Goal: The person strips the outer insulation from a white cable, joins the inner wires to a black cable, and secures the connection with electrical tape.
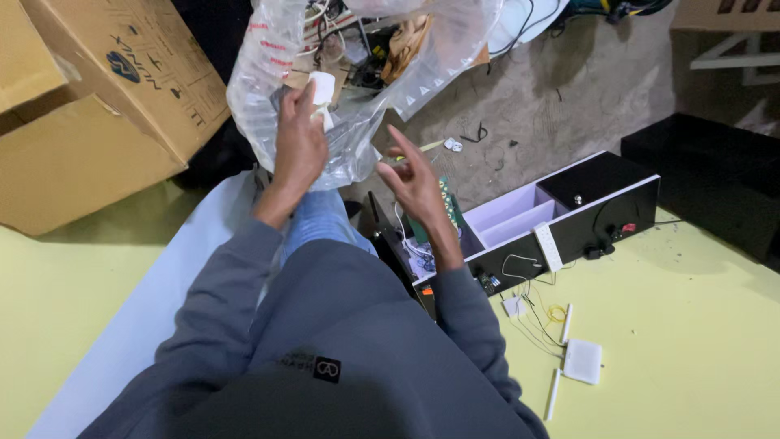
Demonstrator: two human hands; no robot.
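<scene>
Concrete floor, yellow mat (699, 325) near.
Left hand (299, 146) pinched a white piece (322, 86) at the bag (268, 73) mouth; right hand (414, 179) hovered open, empty.

Bare concrete floor (569, 89) lies open far right, between the clear plastic bag (268, 73) and black open box (569, 215). The cardboard box (97, 106) blocks the far left; loose wires (536, 313) clutter the near right mat.
</scene>
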